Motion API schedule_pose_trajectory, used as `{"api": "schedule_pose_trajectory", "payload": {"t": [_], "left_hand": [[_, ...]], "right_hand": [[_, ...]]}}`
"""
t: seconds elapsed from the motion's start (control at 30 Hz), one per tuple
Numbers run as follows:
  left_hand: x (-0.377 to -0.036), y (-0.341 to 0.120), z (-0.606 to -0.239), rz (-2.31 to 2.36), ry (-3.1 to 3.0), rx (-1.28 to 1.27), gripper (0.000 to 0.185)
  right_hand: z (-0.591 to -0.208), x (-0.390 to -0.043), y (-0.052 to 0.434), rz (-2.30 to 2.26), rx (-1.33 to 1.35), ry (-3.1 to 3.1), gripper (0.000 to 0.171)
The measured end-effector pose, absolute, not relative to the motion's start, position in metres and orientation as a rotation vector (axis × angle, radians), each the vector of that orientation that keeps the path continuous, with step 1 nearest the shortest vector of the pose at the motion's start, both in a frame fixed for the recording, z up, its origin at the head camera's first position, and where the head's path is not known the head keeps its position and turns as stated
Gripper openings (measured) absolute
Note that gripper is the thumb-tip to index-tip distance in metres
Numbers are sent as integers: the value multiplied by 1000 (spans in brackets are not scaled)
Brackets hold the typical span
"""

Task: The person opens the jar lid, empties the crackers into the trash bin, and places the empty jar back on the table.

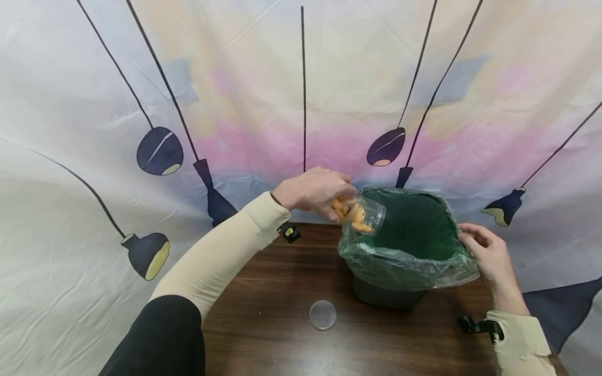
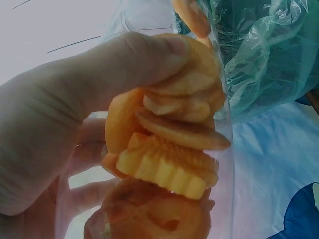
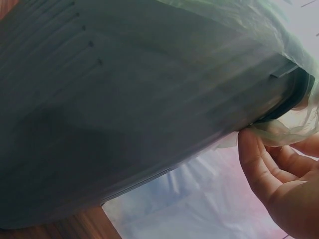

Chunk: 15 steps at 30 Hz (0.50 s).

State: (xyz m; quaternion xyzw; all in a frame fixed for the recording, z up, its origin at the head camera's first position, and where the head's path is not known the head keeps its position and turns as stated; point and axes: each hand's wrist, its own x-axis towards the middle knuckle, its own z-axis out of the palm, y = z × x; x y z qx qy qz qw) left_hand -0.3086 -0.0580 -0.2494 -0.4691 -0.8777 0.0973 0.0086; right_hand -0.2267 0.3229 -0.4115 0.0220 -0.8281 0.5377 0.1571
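My left hand (image 1: pixel 317 193) grips a clear plastic jar (image 1: pixel 374 213), tipped sideways with its mouth over the near-left rim of a dark trash bin (image 1: pixel 388 295). Orange-yellow cookies (image 1: pixel 361 227) lie inside the jar, some close to its mouth. Through the clear wall in the left wrist view, a ridged yellow piece (image 2: pixel 164 172) shows among rounder ones. A green plastic bag (image 1: pixel 409 266) lines the bin and folds over its rim. On the bin's right side, my right hand (image 1: pixel 489 253) pinches the rim and bag edge between thumb and fingers. The bin's bottom inside is not visible.
A round clear lid (image 1: pixel 323 315) lies flat on the brown wooden table (image 1: pixel 263 313), left of and nearer than the bin. Behind the table hangs a pastel cloth (image 1: pixel 348 78) printed with dark lamps.
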Motion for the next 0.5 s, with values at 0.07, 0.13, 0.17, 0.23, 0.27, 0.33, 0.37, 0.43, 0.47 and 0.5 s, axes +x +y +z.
{"api": "schedule_pose_trajectory", "payload": {"t": [0.07, 0.13, 0.17, 0.23, 0.27, 0.33, 0.37, 0.43, 0.47, 0.5], "left_hand": [[-309, -58, -249, 312, -2745, -1463, 60], [-308, -58, -249, 321, -2744, -1463, 61], [-308, -58, -249, 325, -2742, -1463, 61], [-308, -58, -249, 338, -2735, -1460, 60], [-308, -58, -249, 343, -2729, -1460, 59], [-308, -59, -248, 356, -2713, -1462, 57], [-309, -59, -249, 353, -2712, -1464, 57], [-309, -59, -249, 354, -2704, -1468, 56], [-309, -59, -249, 347, -2705, -1470, 56], [-310, -59, -250, 344, -2706, -1474, 56]], "right_hand": [[-412, -227, 323, 1540, 61, -2368, 27], [-412, -227, 323, 1539, 57, -2367, 26], [-412, -227, 323, 1536, 55, -2369, 27], [-412, -226, 323, 1534, 53, -2372, 27], [-412, -227, 324, 1531, 53, -2374, 27], [-413, -227, 324, 1526, 54, -2379, 27], [-413, -227, 325, 1526, 56, -2379, 27], [-413, -227, 325, 1531, 58, -2376, 27], [-413, -227, 325, 1533, 59, -2375, 27], [-414, -227, 325, 1534, 58, -2374, 27]]}}
